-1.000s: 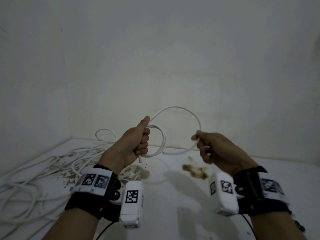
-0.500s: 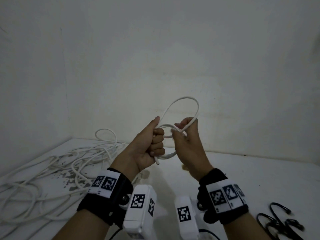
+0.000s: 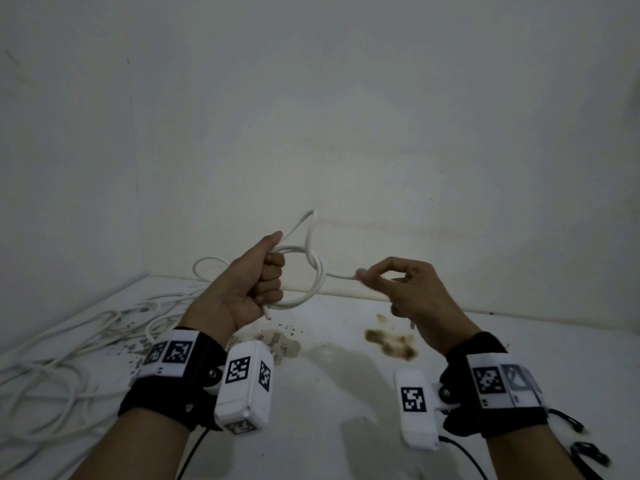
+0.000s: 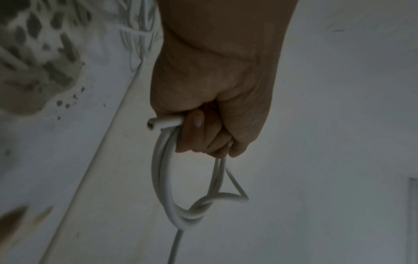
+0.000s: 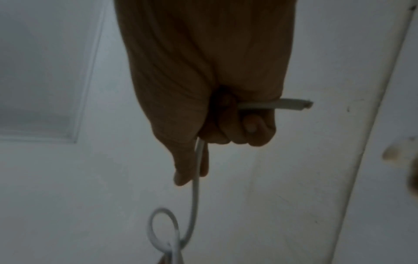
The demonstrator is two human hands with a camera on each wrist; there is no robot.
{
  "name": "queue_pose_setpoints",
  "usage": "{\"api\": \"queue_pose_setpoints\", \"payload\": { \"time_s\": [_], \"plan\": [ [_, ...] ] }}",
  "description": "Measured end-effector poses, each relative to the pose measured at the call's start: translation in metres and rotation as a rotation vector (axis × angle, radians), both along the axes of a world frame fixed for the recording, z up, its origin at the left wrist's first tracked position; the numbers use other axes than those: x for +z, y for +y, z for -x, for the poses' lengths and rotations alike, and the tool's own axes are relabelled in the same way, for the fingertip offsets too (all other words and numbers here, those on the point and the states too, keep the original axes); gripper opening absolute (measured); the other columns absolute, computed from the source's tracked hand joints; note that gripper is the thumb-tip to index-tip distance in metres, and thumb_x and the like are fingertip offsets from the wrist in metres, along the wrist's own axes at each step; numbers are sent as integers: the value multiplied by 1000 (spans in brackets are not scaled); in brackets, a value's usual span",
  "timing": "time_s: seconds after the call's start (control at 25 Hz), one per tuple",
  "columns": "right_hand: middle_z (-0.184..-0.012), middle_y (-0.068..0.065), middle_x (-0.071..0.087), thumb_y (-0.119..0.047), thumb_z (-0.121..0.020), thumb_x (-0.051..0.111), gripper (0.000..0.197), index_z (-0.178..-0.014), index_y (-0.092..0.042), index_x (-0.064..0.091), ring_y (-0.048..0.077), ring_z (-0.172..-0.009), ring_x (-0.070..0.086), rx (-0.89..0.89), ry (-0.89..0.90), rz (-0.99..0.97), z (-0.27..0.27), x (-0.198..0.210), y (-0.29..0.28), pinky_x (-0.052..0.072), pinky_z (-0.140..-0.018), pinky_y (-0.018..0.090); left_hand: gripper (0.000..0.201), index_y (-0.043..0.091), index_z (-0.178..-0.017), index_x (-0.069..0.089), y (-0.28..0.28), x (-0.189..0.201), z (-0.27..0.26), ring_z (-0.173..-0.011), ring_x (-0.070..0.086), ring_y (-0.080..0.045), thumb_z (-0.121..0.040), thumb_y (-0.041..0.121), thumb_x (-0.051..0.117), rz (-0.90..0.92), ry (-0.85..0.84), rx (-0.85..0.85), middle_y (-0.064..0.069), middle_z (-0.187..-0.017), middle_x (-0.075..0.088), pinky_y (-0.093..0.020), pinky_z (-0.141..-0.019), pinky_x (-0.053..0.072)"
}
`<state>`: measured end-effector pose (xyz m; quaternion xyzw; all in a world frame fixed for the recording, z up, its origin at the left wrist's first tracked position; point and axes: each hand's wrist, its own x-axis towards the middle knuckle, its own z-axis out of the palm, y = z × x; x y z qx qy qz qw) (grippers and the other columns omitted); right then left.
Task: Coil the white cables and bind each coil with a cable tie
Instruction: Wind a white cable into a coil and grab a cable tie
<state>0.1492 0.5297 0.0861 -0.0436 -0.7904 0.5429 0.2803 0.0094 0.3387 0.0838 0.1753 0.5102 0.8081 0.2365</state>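
Observation:
My left hand (image 3: pixel 263 278) is a fist round a small coil of white cable (image 3: pixel 313 271), held up above the white table (image 3: pixel 346 393). One cut end of the cable (image 4: pixel 158 124) pokes out below the fist. The cable's other end wraps round the coil's right side and runs to my right hand (image 3: pixel 377 277), which pinches it between thumb and fingers, its tip (image 5: pixel 291 104) sticking out past the little finger. A narrow loop (image 3: pixel 308 220) stands up above the coil. Black cable ties (image 3: pixel 588 452) lie at the right edge.
A tangle of loose white cables (image 3: pixel 79 341) covers the table's left side up to the corner of the walls. Brown stains (image 3: pixel 391 341) and grey spots mark the table's middle. White walls close in behind and to the left.
My right hand has drawn away to the right, pulling the cable's end through the coil. The big loop above has shrunk to a narrow one. My left hand keeps its grip.

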Motion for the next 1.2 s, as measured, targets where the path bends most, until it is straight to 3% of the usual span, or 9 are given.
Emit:
{"api": "queue_pose_setpoints", "payload": {
  "time_s": [0.2, 0.36, 0.52, 0.6, 0.76, 0.88, 1.0, 1.12, 1.2],
  "plan": [
    [-40, -7, 29, -37, -89, 73, 37, -73, -4, 68, 16, -38, 29, -284, -34, 37, 0, 4, 25, 25, -36, 15, 46, 21, -62, 34, -17, -20, 19, -28, 14, -5, -96, 47, 53, 80, 29, 51, 10, -40, 18, -15, -30, 14],
    [-53, 7, 51, -45, -97, 58, 54, -74, 4, 62, 21, -39, 44, -464, -75, -95, 2, 3, 32, 36, -39, 20, 45, 22, -61, 33, -27, -20, 28, -27, 13, -5, -98, 42, 51, 49, 17, 57, 10, -39, 17, -16, -30, 13],
    [-65, 5, 56, -48, -101, 50, 48, -83, -6, 63, 26, -48, 55, -519, -123, -46, -3, 6, 36, 39, -44, 23, 43, 21, -62, 32, -36, -25, 35, -27, 13, -5, -98, 33, 51, 63, -9, 105, 10, -39, 19, -16, -29, 14],
    [-67, 4, 54, -45, -102, 49, 45, -89, -5, 64, 23, -46, 55, -441, -140, 21, -2, 4, 36, 45, -51, 26, 43, 22, -62, 32, -36, -26, 37, -27, 14, -5, -100, 32, 50, 47, -4, 151, 9, -40, 20, -16, -29, 14],
    [-63, 8, 49, -18, -106, 44, 28, -102, 0, 66, 19, -50, 48, -16, -172, 191, 0, 6, 20, 57, -55, 36, 45, 23, -63, 26, -30, -18, 39, -27, 15, -6, -103, 33, 45, -88, -43, 213, 9, -39, 18, -16, -30, 15],
    [-70, 15, 69, -11, -104, 46, 16, -112, -18, 58, 26, -57, 61, 96, -230, 28, -3, 9, -3, 58, -59, 38, 44, 23, -63, 27, -22, -17, 35, -27, 18, -6, -104, 35, 38, -199, -124, 124, 9, -38, 20, -17, -33, 19],
    [-83, 10, 76, -17, -103, 47, 12, -99, -16, 59, 21, -68, 65, 141, -327, -236, -2, 9, -18, 57, -67, 39, 43, 20, -64, 33, -10, -16, 27, -28, 21, -7, -105, 34, 31, -281, -177, 22, 8, -40, 24, -17, -37, 26],
    [-96, -2, 77, -17, -100, 51, 10, -103, -19, 59, 17, -87, 68, 251, -432, -381, -2, 6, -22, 58, -81, 36, 44, 18, -64, 35, -6, -13, 23, -30, 24, -8, -105, 32, 29, -343, -195, -16, 8, -43, 27, -16, -39, 33],
    [-88, -4, 77, -21, -95, 63, 4, -99, -20, 61, 9, -78, 68, 230, -354, -512, -2, 7, -21, 56, -73, 31, 45, 17, -64, 38, -7, -12, 21, -33, 26, -9, -105, 32, 30, -396, -226, -41, 7, -46, 29, -16, -41, 36]
  ]
}}
